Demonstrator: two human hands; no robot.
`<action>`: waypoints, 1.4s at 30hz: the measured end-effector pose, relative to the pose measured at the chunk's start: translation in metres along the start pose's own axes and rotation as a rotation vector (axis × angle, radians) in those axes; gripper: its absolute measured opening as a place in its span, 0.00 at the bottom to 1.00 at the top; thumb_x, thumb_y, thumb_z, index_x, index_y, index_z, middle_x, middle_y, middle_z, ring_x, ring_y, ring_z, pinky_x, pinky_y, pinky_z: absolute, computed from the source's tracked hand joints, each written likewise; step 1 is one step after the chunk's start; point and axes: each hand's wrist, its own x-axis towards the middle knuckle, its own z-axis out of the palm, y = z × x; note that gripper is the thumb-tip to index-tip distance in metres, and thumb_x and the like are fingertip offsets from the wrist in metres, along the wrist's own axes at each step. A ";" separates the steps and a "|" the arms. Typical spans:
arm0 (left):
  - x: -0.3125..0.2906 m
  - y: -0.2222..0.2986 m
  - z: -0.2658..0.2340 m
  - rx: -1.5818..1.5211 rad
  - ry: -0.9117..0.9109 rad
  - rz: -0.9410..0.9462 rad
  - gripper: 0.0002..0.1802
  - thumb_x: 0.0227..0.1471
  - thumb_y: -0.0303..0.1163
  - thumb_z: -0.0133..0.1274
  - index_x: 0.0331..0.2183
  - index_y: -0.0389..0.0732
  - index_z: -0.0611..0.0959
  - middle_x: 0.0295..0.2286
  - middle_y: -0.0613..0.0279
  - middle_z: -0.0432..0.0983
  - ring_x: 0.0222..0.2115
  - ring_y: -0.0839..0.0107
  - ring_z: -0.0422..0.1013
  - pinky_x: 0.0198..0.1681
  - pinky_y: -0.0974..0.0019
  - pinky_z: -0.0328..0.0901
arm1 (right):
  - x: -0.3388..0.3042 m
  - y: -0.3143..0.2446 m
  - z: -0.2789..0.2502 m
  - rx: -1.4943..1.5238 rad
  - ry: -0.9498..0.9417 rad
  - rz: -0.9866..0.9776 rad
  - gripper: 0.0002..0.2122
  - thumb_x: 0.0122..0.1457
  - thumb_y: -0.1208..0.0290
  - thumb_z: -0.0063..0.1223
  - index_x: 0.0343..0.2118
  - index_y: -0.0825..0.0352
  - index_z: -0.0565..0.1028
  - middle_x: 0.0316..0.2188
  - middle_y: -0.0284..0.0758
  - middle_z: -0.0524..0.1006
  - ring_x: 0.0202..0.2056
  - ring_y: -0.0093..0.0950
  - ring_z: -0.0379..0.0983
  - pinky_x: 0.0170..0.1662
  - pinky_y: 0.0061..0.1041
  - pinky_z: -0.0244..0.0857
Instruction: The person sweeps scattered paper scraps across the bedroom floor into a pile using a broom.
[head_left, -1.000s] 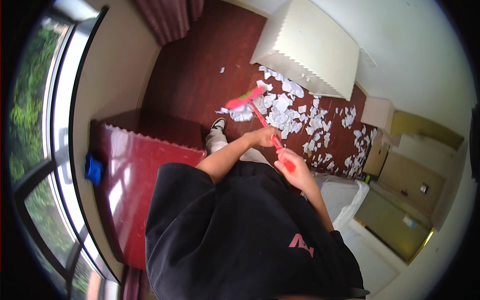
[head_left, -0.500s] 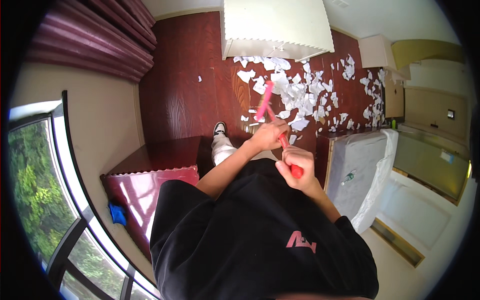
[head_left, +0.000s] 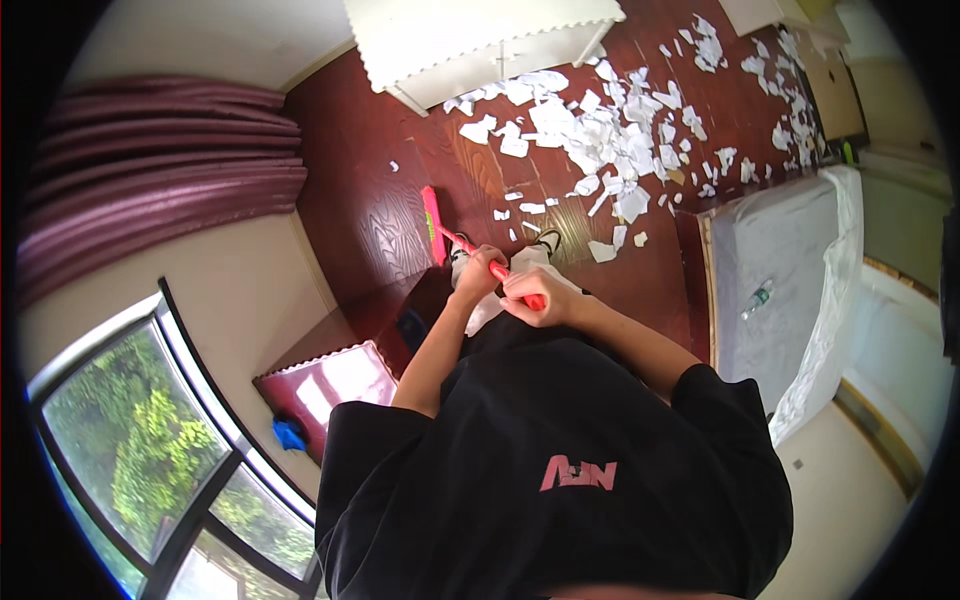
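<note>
I hold a pink broom with both hands. My left hand [head_left: 474, 270] grips the handle lower down and my right hand [head_left: 533, 292] grips it near the top end. The broom's pink head [head_left: 432, 222] rests on the dark wooden floor [head_left: 370, 200] to the left of my feet. Torn white paper scraps [head_left: 610, 135] lie scattered over the floor ahead of me, several near my shoe [head_left: 548, 240].
A white cabinet [head_left: 470, 40] stands at the far wall. A bed with a grey mattress [head_left: 780, 270] and a small bottle [head_left: 757, 298] is on the right. Maroon curtains [head_left: 160, 170] and a window [head_left: 150, 440] are on the left, beside a red mat [head_left: 330, 385].
The broom head has swung from the paper pile ahead to the bare floor on my left. My view has turned, so the window moved down and the curtains came in.
</note>
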 end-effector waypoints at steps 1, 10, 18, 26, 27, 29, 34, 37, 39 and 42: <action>0.008 0.008 0.012 0.007 0.020 0.027 0.07 0.36 0.25 0.61 0.24 0.40 0.81 0.29 0.53 0.76 0.36 0.55 0.72 0.40 0.60 0.67 | -0.011 -0.004 -0.011 -0.013 0.057 -0.003 0.13 0.52 0.80 0.51 0.14 0.71 0.63 0.15 0.40 0.64 0.20 0.34 0.62 0.27 0.32 0.56; 0.113 0.117 0.093 -0.358 -0.479 0.405 0.07 0.37 0.23 0.59 0.24 0.38 0.78 0.26 0.59 0.73 0.32 0.60 0.69 0.39 0.62 0.64 | -0.081 -0.057 -0.083 -0.299 0.215 0.140 0.05 0.44 0.73 0.54 0.16 0.64 0.72 0.15 0.39 0.72 0.22 0.38 0.70 0.29 0.35 0.62; 0.144 0.186 0.115 -0.329 -0.440 0.668 0.12 0.38 0.18 0.55 0.31 0.39 0.75 0.33 0.56 0.72 0.40 0.57 0.68 0.46 0.60 0.64 | -0.070 -0.096 -0.069 -0.577 0.430 -0.081 0.14 0.48 0.68 0.61 0.14 0.63 0.69 0.14 0.36 0.70 0.19 0.35 0.67 0.25 0.34 0.60; 0.139 0.176 -0.010 -0.027 -0.336 0.353 0.13 0.37 0.22 0.58 0.29 0.37 0.72 0.29 0.54 0.71 0.34 0.55 0.68 0.39 0.57 0.63 | -0.031 -0.112 -0.087 -0.302 0.537 -0.102 0.14 0.48 0.78 0.59 0.14 0.65 0.64 0.13 0.35 0.63 0.19 0.36 0.64 0.26 0.30 0.57; 0.134 0.157 -0.026 -0.029 -0.324 0.351 0.13 0.37 0.22 0.58 0.29 0.37 0.72 0.29 0.54 0.71 0.34 0.55 0.68 0.39 0.57 0.63 | -0.021 -0.099 -0.085 -0.231 0.549 -0.090 0.15 0.49 0.78 0.58 0.14 0.66 0.62 0.13 0.35 0.62 0.19 0.36 0.62 0.26 0.31 0.56; 0.122 0.123 -0.058 0.056 -0.010 0.426 0.12 0.39 0.24 0.59 0.28 0.37 0.73 0.27 0.54 0.70 0.31 0.53 0.68 0.35 0.57 0.63 | 0.006 -0.074 -0.079 -0.134 0.531 -0.081 0.14 0.51 0.78 0.57 0.15 0.67 0.63 0.15 0.36 0.64 0.20 0.34 0.63 0.27 0.30 0.57; 0.098 0.018 -0.148 0.227 0.141 0.086 0.12 0.40 0.26 0.59 0.30 0.36 0.75 0.26 0.47 0.68 0.31 0.46 0.67 0.36 0.51 0.62 | 0.101 -0.008 -0.043 -0.048 0.456 -0.059 0.04 0.53 0.78 0.56 0.25 0.71 0.75 0.23 0.39 0.76 0.25 0.32 0.71 0.32 0.27 0.65; 0.083 -0.058 -0.184 0.299 0.186 0.052 0.10 0.40 0.26 0.59 0.29 0.37 0.76 0.27 0.47 0.71 0.33 0.46 0.68 0.37 0.51 0.63 | 0.152 0.043 0.004 0.166 0.353 0.028 0.04 0.54 0.77 0.56 0.26 0.72 0.76 0.25 0.39 0.78 0.28 0.29 0.75 0.34 0.28 0.67; 0.085 -0.088 -0.195 0.308 0.171 -0.068 0.09 0.40 0.27 0.58 0.29 0.37 0.77 0.29 0.48 0.73 0.36 0.47 0.69 0.40 0.52 0.64 | 0.174 0.057 0.008 0.155 0.334 0.019 0.06 0.54 0.74 0.57 0.23 0.70 0.75 0.24 0.39 0.77 0.27 0.32 0.74 0.32 0.29 0.65; 0.102 -0.129 -0.187 0.188 0.014 0.036 0.11 0.39 0.27 0.59 0.30 0.38 0.78 0.31 0.49 0.74 0.37 0.50 0.70 0.42 0.55 0.65 | 0.197 0.052 0.008 -0.273 0.221 0.016 0.10 0.54 0.69 0.58 0.20 0.64 0.71 0.17 0.33 0.70 0.22 0.34 0.66 0.30 0.34 0.59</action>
